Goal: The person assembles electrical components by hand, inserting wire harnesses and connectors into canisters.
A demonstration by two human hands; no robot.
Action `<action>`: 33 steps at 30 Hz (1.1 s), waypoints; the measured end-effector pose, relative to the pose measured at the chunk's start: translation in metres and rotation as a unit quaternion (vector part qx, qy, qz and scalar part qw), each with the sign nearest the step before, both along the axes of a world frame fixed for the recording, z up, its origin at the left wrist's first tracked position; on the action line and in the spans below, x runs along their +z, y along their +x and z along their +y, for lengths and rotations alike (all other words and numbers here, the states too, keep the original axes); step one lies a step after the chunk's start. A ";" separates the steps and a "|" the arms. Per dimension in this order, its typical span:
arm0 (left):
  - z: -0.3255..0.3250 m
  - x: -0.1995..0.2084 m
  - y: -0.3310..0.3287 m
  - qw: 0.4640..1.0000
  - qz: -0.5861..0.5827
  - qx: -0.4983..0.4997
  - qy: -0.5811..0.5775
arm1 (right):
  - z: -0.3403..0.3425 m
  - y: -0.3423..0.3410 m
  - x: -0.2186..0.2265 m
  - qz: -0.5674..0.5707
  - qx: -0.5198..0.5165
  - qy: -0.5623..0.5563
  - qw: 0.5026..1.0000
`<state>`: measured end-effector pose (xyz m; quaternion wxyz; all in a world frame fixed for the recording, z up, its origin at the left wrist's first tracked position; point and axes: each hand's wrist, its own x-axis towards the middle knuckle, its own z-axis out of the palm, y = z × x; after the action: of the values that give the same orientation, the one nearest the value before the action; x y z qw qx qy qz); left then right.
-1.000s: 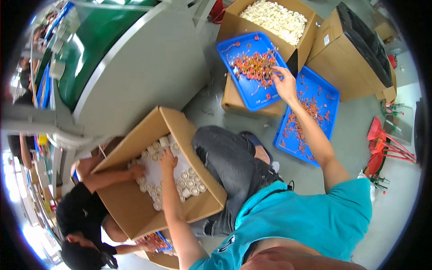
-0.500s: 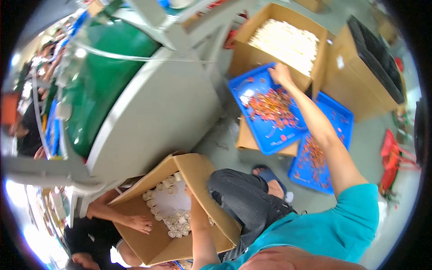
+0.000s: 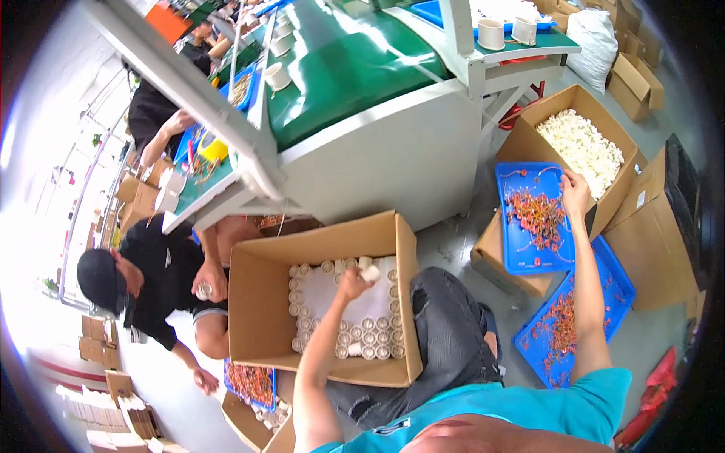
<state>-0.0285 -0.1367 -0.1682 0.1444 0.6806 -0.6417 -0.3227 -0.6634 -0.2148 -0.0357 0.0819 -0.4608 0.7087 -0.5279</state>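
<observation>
My left hand reaches into a large open carton, its fingers closed on a short white cylindrical piece. Similar white round pieces stand in rows along the sides of the white sheet on the carton's bottom. Off to the right, my right hand grips the upper right rim of a blue tray. A tangled heap of small red and orange wired parts lies in that tray. The tray rests above a smaller brown box.
A second blue tray with wired parts sits lower right. Behind it is a carton of cream-coloured pieces. A green conveyor stands ahead. At left, a crouching co-worker in black holds a white cylindrical piece.
The view has swung, showing more of the conveyor and co-worker. The co-worker's hand has left the carton. My left hand now holds a white piece above the sheet; my right hand stays on the tray.
</observation>
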 end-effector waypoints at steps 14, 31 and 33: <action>0.258 0.212 -0.102 0.883 0.372 0.201 -0.204 | 0.269 0.350 0.071 0.047 0.528 0.012 0.848; 0.293 0.240 -0.073 0.954 0.282 0.088 -0.054 | 0.274 0.381 0.106 -0.077 0.563 0.064 0.821; 0.288 0.228 -0.075 0.946 0.305 0.098 -0.040 | 0.272 0.379 0.102 -0.083 0.570 0.092 0.812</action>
<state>-0.1030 0.1508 0.0596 0.3917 0.6024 -0.5098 -0.4731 -0.2848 0.0568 0.0658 0.4684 -0.7269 0.3548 -0.3555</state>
